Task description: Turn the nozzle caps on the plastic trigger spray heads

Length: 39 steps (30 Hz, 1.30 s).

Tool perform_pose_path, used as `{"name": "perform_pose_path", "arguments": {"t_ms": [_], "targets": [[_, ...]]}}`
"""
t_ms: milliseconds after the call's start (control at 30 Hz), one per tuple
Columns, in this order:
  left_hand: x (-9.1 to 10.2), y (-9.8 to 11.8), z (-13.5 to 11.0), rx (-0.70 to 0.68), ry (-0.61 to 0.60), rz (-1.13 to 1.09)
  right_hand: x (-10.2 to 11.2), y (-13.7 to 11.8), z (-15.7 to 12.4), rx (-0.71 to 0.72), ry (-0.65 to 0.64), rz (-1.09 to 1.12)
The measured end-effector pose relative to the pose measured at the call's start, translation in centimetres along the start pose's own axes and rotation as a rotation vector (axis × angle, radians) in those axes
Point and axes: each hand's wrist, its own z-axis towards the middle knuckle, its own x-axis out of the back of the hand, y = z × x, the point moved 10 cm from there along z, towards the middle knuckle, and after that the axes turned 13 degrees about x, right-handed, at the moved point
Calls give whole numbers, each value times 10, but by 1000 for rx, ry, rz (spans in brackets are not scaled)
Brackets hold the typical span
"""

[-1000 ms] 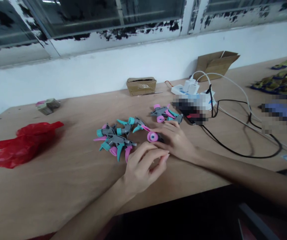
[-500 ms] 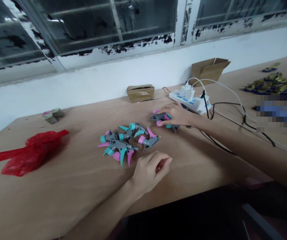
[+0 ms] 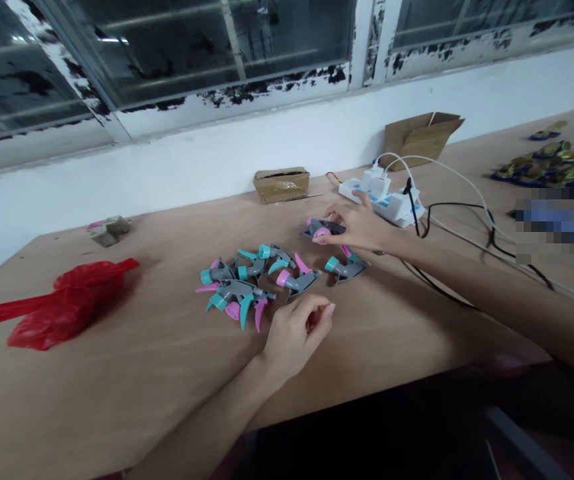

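A grey, pink-capped sprayer (image 3: 322,233) is gripped by the right hand (image 3: 364,227); the left hand (image 3: 293,337) is curled closed. Curved-trigger plastic sprayers (image 3: 239,289) dot the wooden bench (image 3: 91,400).

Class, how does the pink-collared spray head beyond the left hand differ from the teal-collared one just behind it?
The pink-collared spray head has a pink trigger; the teal-collared spray head, a teal trigger. The pink head's trigger points away from the camera, the teal head's towards it. Both have grey bodies.
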Motion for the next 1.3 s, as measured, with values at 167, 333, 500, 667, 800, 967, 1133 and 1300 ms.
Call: {"name": "perform_pose_path", "arguments": {"t_ms": [167, 333, 500, 667, 800, 967, 1133, 1300], "targets": [[1, -11, 3, 93, 33, 5, 41, -20, -27, 10, 57, 83], [-17, 2, -2, -44, -29, 143, 24, -31, -66, -45, -194, 263], [-41, 13, 8, -47, -15, 310, 30, -32, -93, -217, -251, 407], [-73, 26, 40, -39, -83, 298, 43, -26, -95, -387, -125, 526], [-58, 28, 49, -18, -67, 218, 26, -20, -99, -431, -122, 537], [-16, 12, 31, 121, -53, -193, -9, -29, -100, -369, -159, 549], [-6, 3, 18, 145, -65, -221, -17, -65, -85, -208, -279, 642], [-5, -9, 9, 163, -76, -248, -28, -91, -79, -123, -486, 948]]}}
